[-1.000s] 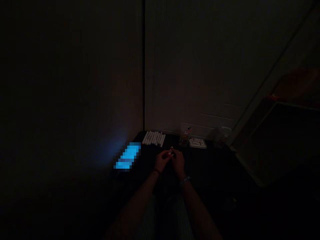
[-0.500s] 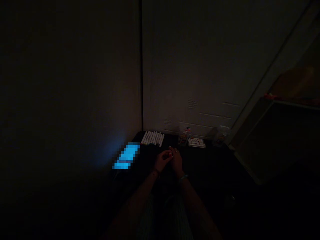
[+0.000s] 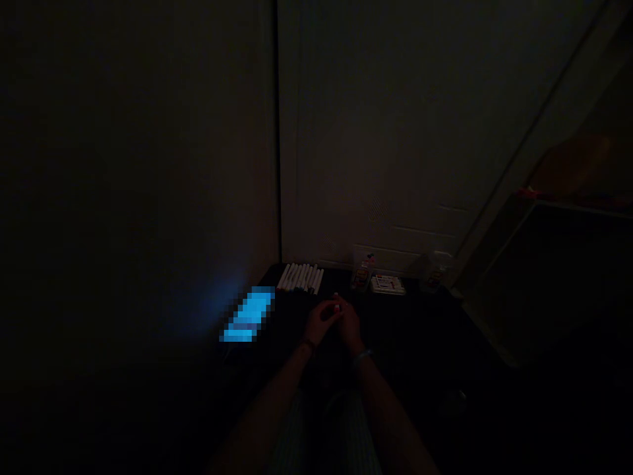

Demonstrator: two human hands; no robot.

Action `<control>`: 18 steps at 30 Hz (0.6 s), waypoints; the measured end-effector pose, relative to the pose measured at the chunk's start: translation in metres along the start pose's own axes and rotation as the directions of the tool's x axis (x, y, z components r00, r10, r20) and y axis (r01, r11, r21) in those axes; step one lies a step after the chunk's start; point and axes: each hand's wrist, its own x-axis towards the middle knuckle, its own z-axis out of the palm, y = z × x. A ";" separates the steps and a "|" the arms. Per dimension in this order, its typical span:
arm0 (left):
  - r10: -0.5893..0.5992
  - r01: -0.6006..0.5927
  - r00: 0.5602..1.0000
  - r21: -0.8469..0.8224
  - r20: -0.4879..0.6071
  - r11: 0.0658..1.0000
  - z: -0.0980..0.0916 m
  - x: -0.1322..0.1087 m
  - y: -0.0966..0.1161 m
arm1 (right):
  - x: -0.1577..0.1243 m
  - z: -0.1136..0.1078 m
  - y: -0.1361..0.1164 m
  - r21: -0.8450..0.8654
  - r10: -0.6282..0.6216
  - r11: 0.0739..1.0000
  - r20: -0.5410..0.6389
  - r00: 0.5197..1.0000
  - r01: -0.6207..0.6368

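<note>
My left hand [image 3: 319, 321] and my right hand [image 3: 349, 323] meet over the dark table, fingers curled toward each other. Between their fingertips is a small white marker-like piece [image 3: 337, 308]; most of it is hidden by the fingers, and the dim light hides its exact kind. Both hands appear closed on it. Beyond my left hand, several white markers [image 3: 300, 278] lie side by side in a slanted row. Past my right hand, a flat pack of white sticks [image 3: 388, 284] lies near the wall.
A clear package with a printed label [image 3: 362, 276] stands by the wall, and another clear container [image 3: 437, 270] is farther right. A bright blurred screen [image 3: 250, 315] glows at the table's left edge. A dark framed panel [image 3: 554, 277] leans at the right.
The view has shifted slightly, so the table items sit a little lower. My hands stay together, with only a small change in the fingers around the white piece.
</note>
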 end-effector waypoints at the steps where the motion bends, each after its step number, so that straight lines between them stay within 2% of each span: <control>1: 0.011 -0.011 1.000 0.010 0.004 1.000 0.000 0.000 0.000 | 0.000 -0.001 -0.001 0.002 -0.003 1.000 0.004 1.000 0.003; 10: 0.037 -0.037 0.999 -0.044 -0.007 0.998 0.002 0.002 -0.003 | 0.001 -0.002 -0.006 -0.049 -0.051 0.998 -0.010 0.999 0.050; 18: 0.045 -0.045 0.999 0.028 0.006 0.999 0.002 0.001 -0.001 | 0.001 -0.007 -0.010 -0.005 -0.080 0.997 0.022 0.997 0.080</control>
